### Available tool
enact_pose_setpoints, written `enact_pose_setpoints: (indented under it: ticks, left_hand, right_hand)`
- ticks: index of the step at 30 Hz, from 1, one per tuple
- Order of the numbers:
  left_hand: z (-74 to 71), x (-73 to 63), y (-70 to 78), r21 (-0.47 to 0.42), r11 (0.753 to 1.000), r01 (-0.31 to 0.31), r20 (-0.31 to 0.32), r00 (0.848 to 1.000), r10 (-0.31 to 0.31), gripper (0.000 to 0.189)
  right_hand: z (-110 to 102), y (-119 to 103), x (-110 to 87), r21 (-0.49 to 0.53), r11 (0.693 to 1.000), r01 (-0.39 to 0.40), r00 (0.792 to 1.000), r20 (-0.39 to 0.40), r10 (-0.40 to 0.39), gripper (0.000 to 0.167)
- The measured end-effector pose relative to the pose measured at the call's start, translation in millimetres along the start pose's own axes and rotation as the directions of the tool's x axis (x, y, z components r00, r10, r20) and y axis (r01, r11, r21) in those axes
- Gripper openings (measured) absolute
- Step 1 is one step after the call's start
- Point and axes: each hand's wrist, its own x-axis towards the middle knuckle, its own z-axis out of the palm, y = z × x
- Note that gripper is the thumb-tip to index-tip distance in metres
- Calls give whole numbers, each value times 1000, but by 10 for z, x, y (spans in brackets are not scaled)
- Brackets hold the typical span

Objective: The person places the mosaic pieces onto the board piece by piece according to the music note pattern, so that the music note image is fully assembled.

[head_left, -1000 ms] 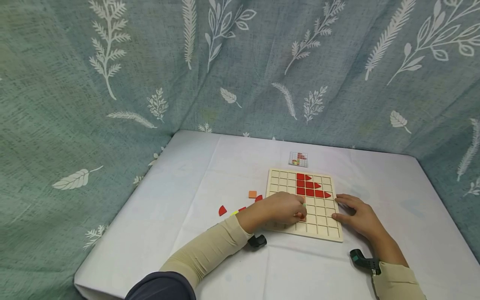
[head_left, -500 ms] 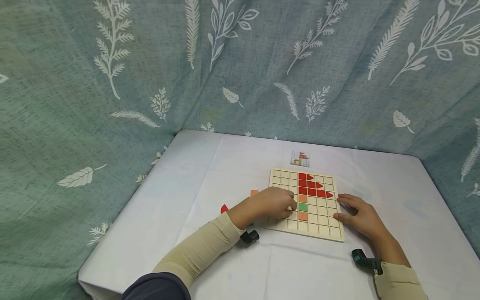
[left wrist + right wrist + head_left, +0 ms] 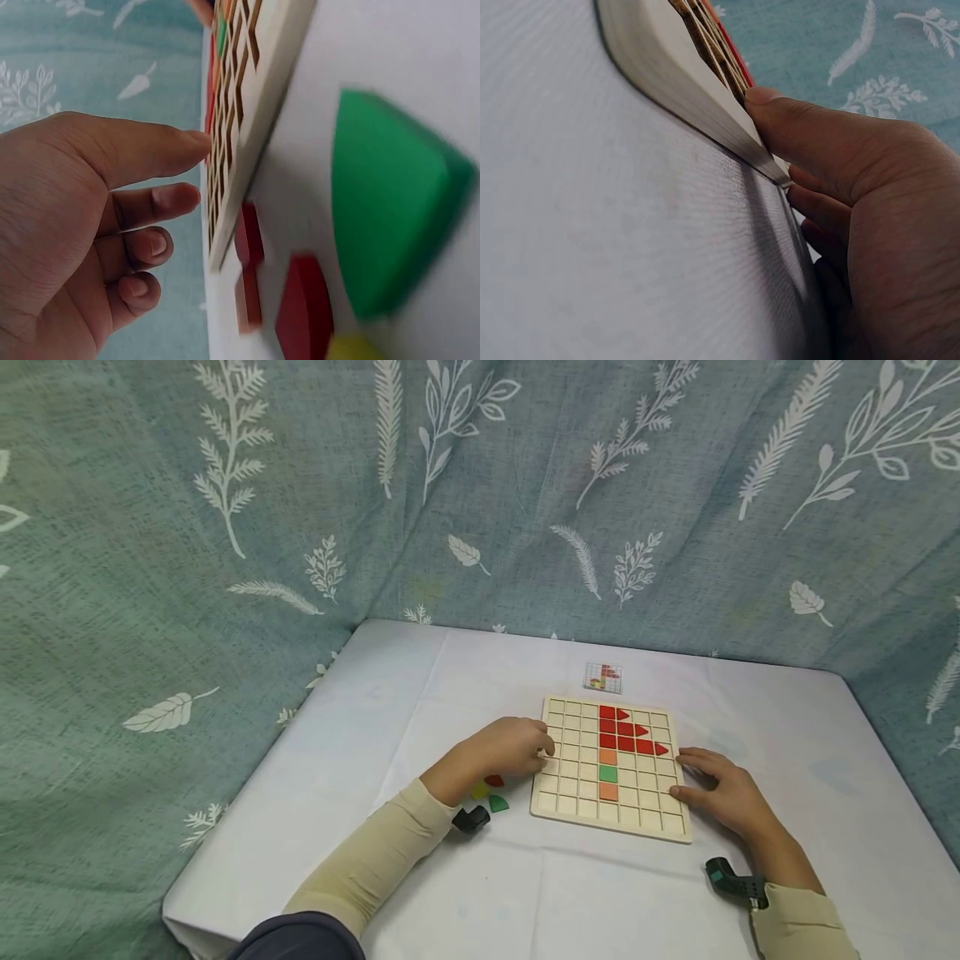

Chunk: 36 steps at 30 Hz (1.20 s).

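Observation:
My left hand (image 3: 512, 747) hovers over the left edge of the wooden grid board (image 3: 652, 806), thumb and index fingertips apart with nothing between them in the left wrist view. My right hand (image 3: 718, 787) rests at the board's right edge, thumb tip on the rim and fingers against the side. Red square and pointed tiles (image 3: 626, 743) make three rows in the grid. Below them run an orange tile (image 3: 607, 757), a green square tile (image 3: 607, 773) and another orange one. Near my left wrist lie a green quarter-round piece (image 3: 397, 202) and a dark red piece (image 3: 304, 307).
A small pattern card (image 3: 603, 677) lies behind the board on the white tablecloth (image 3: 420, 693). Beside the board's left edge are a small red piece (image 3: 249, 234) and an orange one (image 3: 248, 300). A yellow piece (image 3: 480, 791) is partly hidden by my left arm.
My left hand has moved left from the middle column to the board's left edge, uncovering the orange and green tiles. My right hand stays at the right edge.

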Motion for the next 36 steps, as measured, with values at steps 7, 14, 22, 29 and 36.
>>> enact_pose_setpoints:
  ticks: [7, 14, 22, 29, 36]
  left_hand:
    - [-8, -127, -141, -39, 997, 66, -19, 998, -67, 24]
    - [3, -242, -284, -55, 994, 99, -34, 994, -101, 21]
    - [54, -285, -339, -56, 995, 88, -21, 996, -90, 13]
    - [83, -207, -262, -36, 997, 71, -6, 997, -71, 16]
    - [39, -186, -197, -88, 988, 130, 88, 989, -123, 31]
  right_hand:
    - [-12, 6, -9, 4, 1000, 22, 1000, -1, -22, 76]
    - [-20, 2, -17, 6, 1000, 20, 1000, -3, -20, 74]
    - [-36, 3, -29, -2, 1000, 0, 1000, 2, 0, 75]
    - [-25, 16, -14, -2, 1000, 0, 1000, 2, 0, 76]
    - [-4, 5, 4, 6, 1000, 4, 1000, 10, -4, 77]
